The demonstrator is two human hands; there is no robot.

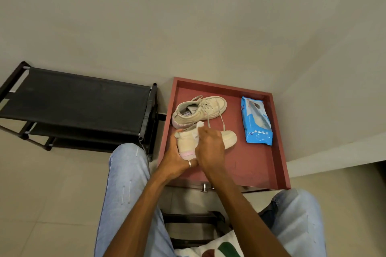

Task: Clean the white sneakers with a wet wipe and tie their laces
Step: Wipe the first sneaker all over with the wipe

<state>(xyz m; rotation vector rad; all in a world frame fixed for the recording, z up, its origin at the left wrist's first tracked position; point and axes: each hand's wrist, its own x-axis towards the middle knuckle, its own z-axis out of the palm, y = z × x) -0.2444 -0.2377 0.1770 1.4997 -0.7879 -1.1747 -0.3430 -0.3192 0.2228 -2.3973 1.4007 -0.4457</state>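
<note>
A person's left hand, a ring on one finger, grips the near sneaker by its heel and pink-edged sole just below the middle of the frame, while the right hand curls over a wet wipe and presses it to the shoe's upper. The sneaker looks light, with soft canvas sides that would likely dent under pressure and a stiffer rubber sole; the heel and sole seem the firmest places to hold it, and a damp wipe may make the rubber slick. Just above it in the frame lies the second sneaker, on its side, its untied laces trailing down toward the hands. Both shoes sit inside a red tray with a raised rim, where a blue wipe pack lies flat at the right, well apart from the shoes. A black fabric shoe rack stands at the left of the frame. The person's light jeans frame the tray from below, over a pale tiled floor and a plain beige wall.
</note>
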